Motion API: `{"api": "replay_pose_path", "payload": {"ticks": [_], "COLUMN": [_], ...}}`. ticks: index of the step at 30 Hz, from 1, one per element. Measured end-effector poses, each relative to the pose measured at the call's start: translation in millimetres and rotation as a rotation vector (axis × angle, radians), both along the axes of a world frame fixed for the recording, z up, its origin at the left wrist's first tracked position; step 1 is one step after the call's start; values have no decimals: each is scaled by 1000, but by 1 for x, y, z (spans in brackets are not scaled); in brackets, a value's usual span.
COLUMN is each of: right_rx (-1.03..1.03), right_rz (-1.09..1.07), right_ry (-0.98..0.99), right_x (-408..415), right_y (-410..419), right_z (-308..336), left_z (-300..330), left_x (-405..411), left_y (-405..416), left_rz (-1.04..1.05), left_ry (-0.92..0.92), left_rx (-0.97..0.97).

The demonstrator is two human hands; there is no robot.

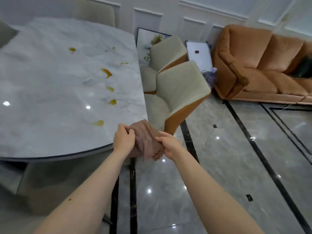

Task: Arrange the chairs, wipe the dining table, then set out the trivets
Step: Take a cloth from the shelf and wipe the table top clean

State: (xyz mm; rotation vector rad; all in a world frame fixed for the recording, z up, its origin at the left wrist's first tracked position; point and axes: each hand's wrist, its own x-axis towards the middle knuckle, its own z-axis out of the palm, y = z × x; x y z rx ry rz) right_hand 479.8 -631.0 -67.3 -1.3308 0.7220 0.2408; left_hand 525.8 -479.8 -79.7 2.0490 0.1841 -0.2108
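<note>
A crumpled brown cloth [145,141] hangs between my two hands just off the near right corner of the white marble dining table [50,92]. My left hand [124,138] pinches its left edge and my right hand [169,145] grips its right side. Several yellow-orange stains [106,72] run down the table's right half. Two cream chairs with orange backs stand along the table's right edge, the nearer chair [180,92] and the farther chair [168,51]. No trivets are in view.
An orange sofa [263,65] stands at the right against the white panelled wall. A framed picture [145,46] and a white board [200,54] lean near the wall. Another chair back [96,12] shows behind the table. The glossy grey tiled floor [236,157] spreads right.
</note>
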Motion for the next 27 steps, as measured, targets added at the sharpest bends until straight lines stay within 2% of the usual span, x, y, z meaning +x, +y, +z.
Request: {"api": "replay_pose_path", "payload": {"ticks": [12,15,16,18,20,21,24,27], "right_rx": [-362,-382,-424,-697,-976,-1041,-1065,-1070], "right_rz": [477,599,655,783,898,960,1131,1384], "right_ry": [-155,-187,-201,-300,-495,-602,-916,-957], "right_x": [149,178,186,196,203,206,212,214], "right_y": [67,85,91,95,97,100,113,124], "right_z": [-22,-28,-33,-46,-60,-65,-85,-99], "left_z": [-28,-33,-37,-48,-61,-69,-88,-103], "left_x": [83,95,96,96,93,92,90,91], "left_y": [59,72,76,84,91,94,103,111], "left_rz": [430,542,559,532,483,470,438,446], "left_ry": [-74,-74,-45,-19,-22,-28,-36,-2], "left_rx": [12,45,76,222,450,542,706,780]}}
